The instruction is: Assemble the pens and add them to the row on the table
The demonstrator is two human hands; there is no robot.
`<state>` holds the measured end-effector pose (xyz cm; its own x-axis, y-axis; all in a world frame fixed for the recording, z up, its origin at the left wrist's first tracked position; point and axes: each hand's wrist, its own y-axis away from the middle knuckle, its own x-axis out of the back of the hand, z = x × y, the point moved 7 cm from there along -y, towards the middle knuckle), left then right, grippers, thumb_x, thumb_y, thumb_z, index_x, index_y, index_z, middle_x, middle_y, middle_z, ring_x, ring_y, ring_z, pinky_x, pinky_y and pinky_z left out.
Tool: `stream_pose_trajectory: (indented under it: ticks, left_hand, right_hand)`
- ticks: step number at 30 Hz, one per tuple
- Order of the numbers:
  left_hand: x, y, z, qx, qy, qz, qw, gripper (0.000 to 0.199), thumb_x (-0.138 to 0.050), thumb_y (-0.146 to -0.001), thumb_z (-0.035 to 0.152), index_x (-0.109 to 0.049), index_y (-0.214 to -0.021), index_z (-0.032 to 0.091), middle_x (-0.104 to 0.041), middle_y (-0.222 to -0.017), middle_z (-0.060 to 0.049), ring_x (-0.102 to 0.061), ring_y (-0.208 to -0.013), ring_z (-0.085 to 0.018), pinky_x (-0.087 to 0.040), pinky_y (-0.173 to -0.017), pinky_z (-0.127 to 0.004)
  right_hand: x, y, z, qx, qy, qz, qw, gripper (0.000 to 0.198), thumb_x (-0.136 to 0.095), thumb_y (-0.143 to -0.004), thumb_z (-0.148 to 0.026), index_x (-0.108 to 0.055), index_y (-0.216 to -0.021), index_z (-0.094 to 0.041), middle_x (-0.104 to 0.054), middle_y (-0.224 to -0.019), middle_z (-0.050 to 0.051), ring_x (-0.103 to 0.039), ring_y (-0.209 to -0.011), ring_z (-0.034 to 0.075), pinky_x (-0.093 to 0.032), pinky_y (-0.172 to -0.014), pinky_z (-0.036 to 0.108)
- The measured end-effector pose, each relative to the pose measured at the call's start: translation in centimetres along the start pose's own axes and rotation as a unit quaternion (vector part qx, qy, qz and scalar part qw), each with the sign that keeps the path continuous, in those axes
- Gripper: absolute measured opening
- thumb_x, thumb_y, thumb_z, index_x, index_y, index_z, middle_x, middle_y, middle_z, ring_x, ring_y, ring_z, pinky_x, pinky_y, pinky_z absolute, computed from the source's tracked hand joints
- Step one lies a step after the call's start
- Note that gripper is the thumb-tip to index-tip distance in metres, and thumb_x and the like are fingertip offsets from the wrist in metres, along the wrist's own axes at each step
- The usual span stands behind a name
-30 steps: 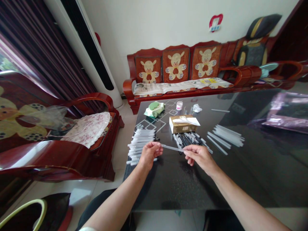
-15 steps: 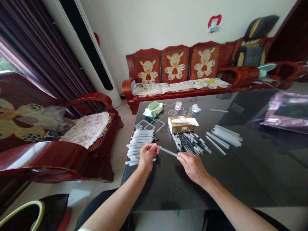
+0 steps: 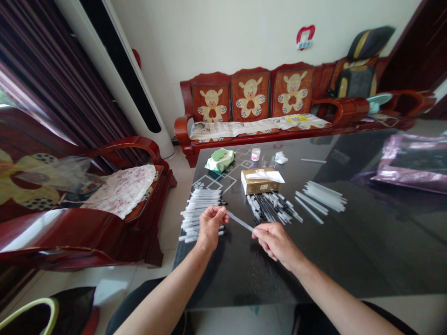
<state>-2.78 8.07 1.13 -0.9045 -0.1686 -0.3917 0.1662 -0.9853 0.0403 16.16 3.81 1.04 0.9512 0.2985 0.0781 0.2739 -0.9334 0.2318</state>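
Note:
A translucent white pen barrel (image 3: 240, 221) is stretched between my two hands above the dark table (image 3: 314, 260). My left hand (image 3: 211, 223) pinches its left end, and my right hand (image 3: 277, 242) grips the right end, which sits lower. Behind and beside my left hand lies a stack of white pens with black tips (image 3: 200, 204). Beyond my right hand is a heap of black-and-white pen parts (image 3: 272, 207). Farther right, loose translucent tubes (image 3: 324, 196) are fanned out on the tabletop.
A gold tissue box (image 3: 262, 185) stands behind the pen parts. Farther back are a green wipes pack (image 3: 220, 160), a small cup (image 3: 255, 154), crumpled tissue (image 3: 280, 157) and a single tube (image 3: 313, 161). A purple plastic bag (image 3: 412, 163) lies at right. A wooden armchair (image 3: 150, 232) stands left.
My right hand has dipped slightly and its fingers have shifted on the barrel, which slants more steeply. The left hand keeps its pinch. The whole view has shifted a little.

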Motion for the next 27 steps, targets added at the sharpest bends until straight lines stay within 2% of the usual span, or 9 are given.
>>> stream_pose_trajectory:
  ticks: [3,6,10,11,14,17,21,24,27]
  left_hand:
    - [0.0,-0.1,0.0,0.007,0.000,-0.003,1.000,0.025,-0.073,-0.067,0.031,-0.055,-0.068,0.015,-0.059,-0.059,0.002,-0.056,-0.052,-0.008,-0.044,-0.053,-0.020]
    - [0.0,-0.3,0.4,0.029,-0.021,-0.011,0.999,0.026,-0.074,-0.065,0.033,-0.056,-0.069,0.015,-0.060,-0.060,0.001,-0.059,-0.054,-0.010,-0.047,-0.055,-0.022]
    - [-0.1,-0.8,2.0,0.060,-0.123,-0.096,0.986,0.025,-0.074,-0.064,0.031,-0.066,-0.080,0.014,-0.064,-0.063,-0.003,-0.061,-0.055,-0.015,-0.049,-0.054,-0.026]
    - [0.1,-1.1,2.8,0.045,-0.162,-0.107,0.980,0.025,-0.074,-0.063,0.030,-0.068,-0.082,0.014,-0.066,-0.065,-0.005,-0.062,-0.057,-0.016,-0.050,-0.055,-0.026]
    - [2.0,-2.0,6.4,-0.080,-0.248,-0.035,0.965,0.022,-0.074,-0.061,0.024,-0.072,-0.081,0.016,-0.069,-0.074,-0.006,-0.065,-0.067,-0.017,-0.050,-0.061,-0.024]
    - [3.2,-2.4,7.7,-0.119,-0.226,0.005,0.967,0.028,-0.072,-0.064,0.027,-0.071,-0.088,0.015,-0.069,-0.077,-0.006,-0.065,-0.069,-0.018,-0.052,-0.063,-0.026]
    - [2.9,-2.4,7.2,-0.113,-0.188,-0.001,0.976,0.032,-0.070,-0.067,0.032,-0.068,-0.092,0.012,-0.068,-0.076,-0.007,-0.065,-0.067,-0.019,-0.053,-0.061,-0.028]
    - [3.0,-2.4,7.4,-0.115,-0.163,0.009,0.980,0.034,-0.071,-0.067,0.033,-0.068,-0.094,0.012,-0.068,-0.077,-0.007,-0.065,-0.066,-0.018,-0.054,-0.060,-0.027]
    - [4.1,-2.6,8.5,-0.131,-0.134,0.050,0.981,0.035,-0.069,-0.067,0.032,-0.067,-0.096,0.012,-0.068,-0.078,-0.007,-0.065,-0.064,-0.016,-0.053,-0.058,-0.026]
  right_hand:
    - [-0.3,-0.2,0.8,-0.015,-0.047,0.003,0.999,0.032,-0.052,-0.079,-0.045,-0.059,-0.076,-0.015,-0.039,-0.044,-0.008,-0.027,-0.030,0.004,-0.019,-0.027,0.015]
    - [0.2,-0.8,1.0,0.001,-0.044,0.015,0.999,0.035,-0.053,-0.078,-0.048,-0.062,-0.079,-0.014,-0.043,-0.046,-0.007,-0.034,-0.032,0.005,-0.024,-0.028,0.015]
    - [1.3,-1.5,0.9,0.017,0.002,0.008,1.000,0.036,-0.050,-0.081,-0.048,-0.063,-0.082,-0.015,-0.052,-0.053,-0.003,-0.044,-0.037,0.008,-0.031,-0.032,0.017]
    - [1.6,-1.6,0.7,0.021,0.035,0.007,0.999,0.035,-0.049,-0.082,-0.048,-0.063,-0.080,-0.015,-0.052,-0.053,-0.003,-0.044,-0.037,0.008,-0.031,-0.033,0.018]
    - [1.5,-1.5,-0.2,0.080,0.172,-0.002,0.982,0.035,-0.048,-0.085,-0.042,-0.062,-0.066,-0.016,-0.047,-0.046,-0.004,-0.043,-0.039,0.009,-0.030,-0.039,0.020]
    - [-0.8,-0.9,-1.0,0.169,0.276,-0.032,0.946,0.039,-0.047,-0.087,-0.038,-0.060,-0.058,-0.017,-0.052,-0.050,-0.003,-0.050,-0.049,0.011,-0.034,-0.049,0.021]
    - [-4.9,-0.1,-0.7,0.230,0.373,-0.035,0.898,0.036,-0.044,-0.091,-0.035,-0.065,-0.066,-0.020,-0.064,-0.064,0.000,-0.060,-0.064,0.014,-0.036,-0.062,0.022]
    - [-7.2,-0.3,-0.6,0.248,0.398,-0.021,0.883,0.036,-0.040,-0.093,-0.036,-0.068,-0.074,-0.023,-0.069,-0.073,0.002,-0.063,-0.074,0.016,-0.037,-0.067,0.022]
    - [-8.2,-1.3,-1.1,0.253,0.406,0.000,0.878,0.037,-0.037,-0.094,-0.039,-0.070,-0.085,-0.025,-0.071,-0.078,0.003,-0.064,-0.078,0.017,-0.038,-0.067,0.022]
